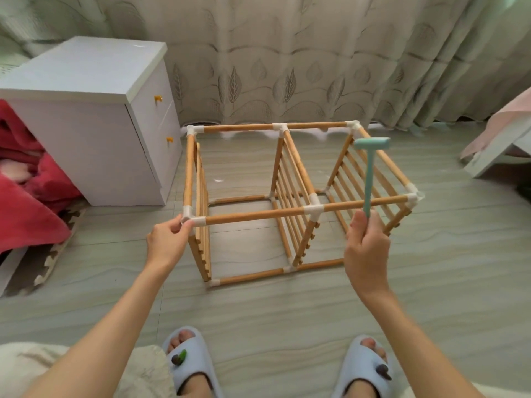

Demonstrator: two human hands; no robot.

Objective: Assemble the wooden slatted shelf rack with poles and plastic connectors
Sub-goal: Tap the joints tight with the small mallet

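The wooden rack (pixel 255 215) lies on its side on the floor, its poles joined by white plastic connectors and three slatted panels standing upright inside it. My left hand (pixel 168 241) pinches the near left corner connector (pixel 192 219). My right hand (pixel 366 248) grips the handle of a small teal plastic hammer (pixel 369 168), held upright with its head above the rack's right end. The near right corner connector (pixel 413 198) sits just right of the hammer handle.
A white two-drawer cabinet (pixel 94 119) stands to the left of the rack, with red fabric (pixel 26 196) beside it. Leaf-patterned curtains (pixel 301 58) hang behind. A bed corner (pixel 500 139) is at the right. My feet in blue slippers (pixel 191 360) are near the bottom.
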